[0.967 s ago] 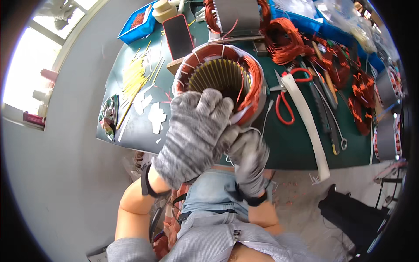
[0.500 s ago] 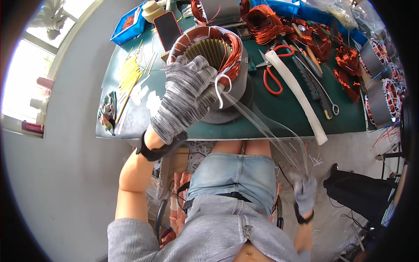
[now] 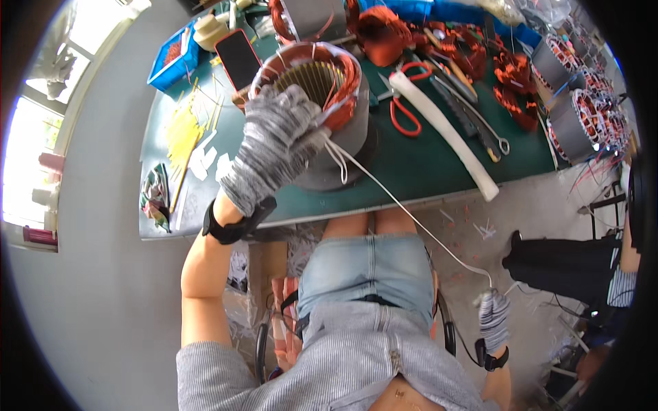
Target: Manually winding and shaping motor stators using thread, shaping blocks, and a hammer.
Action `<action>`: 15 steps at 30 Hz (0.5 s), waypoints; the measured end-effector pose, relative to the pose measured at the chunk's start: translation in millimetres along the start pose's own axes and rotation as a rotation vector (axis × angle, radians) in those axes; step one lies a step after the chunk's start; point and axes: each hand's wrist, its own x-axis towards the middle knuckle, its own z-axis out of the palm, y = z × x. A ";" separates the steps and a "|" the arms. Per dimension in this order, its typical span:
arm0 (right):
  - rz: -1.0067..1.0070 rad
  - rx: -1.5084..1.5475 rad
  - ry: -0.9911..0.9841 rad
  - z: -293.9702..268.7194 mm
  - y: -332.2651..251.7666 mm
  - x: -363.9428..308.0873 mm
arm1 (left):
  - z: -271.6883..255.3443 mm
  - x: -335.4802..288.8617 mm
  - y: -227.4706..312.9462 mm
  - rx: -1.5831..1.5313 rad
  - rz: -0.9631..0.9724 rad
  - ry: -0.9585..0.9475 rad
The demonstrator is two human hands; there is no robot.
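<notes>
A grey motor stator (image 3: 354, 137) with copper windings (image 3: 349, 85) around its top stands on the green table. My left hand (image 3: 269, 147), in a grey striped glove, is closed over its near left rim, with the fingers curled toward the bore. Beside the thumb, a loop of white cord (image 3: 371, 175) hangs at the stator's side. That cord runs down past the table edge to my right hand (image 3: 493, 322), also gloved, low at the right. There the fingers are closed on the cord, and a short tail sticks out beyond them.
Red-handled scissors (image 3: 406, 118), a white strip (image 3: 449, 140) and long tools lie right of the stator. Copper coils (image 3: 384, 38) and a second stator (image 3: 312, 19) are behind. A phone (image 3: 238, 60) and yellow strips (image 3: 182, 133) lie left. Another person's dark-clothed leg (image 3: 558, 266) is at the right.
The cord was blurred and slack; now it stretches in one line. My right hand has moved lower and slightly right. The loop beside my left hand has shrunk and dropped. The view has shifted.
</notes>
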 end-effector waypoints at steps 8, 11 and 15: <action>-0.141 -0.219 0.484 13.5 282.1 -32.9 | -1.4 -6.3 -1.3 -0.103 -0.058 0.079; 0.207 -0.427 0.155 -9.8 277.2 -38.9 | 0.3 -2.6 4.7 -0.105 -0.121 -0.006; -0.301 -0.444 -0.126 -0.7 74.1 38.9 | -3.3 -5.0 15.2 0.035 -0.166 0.014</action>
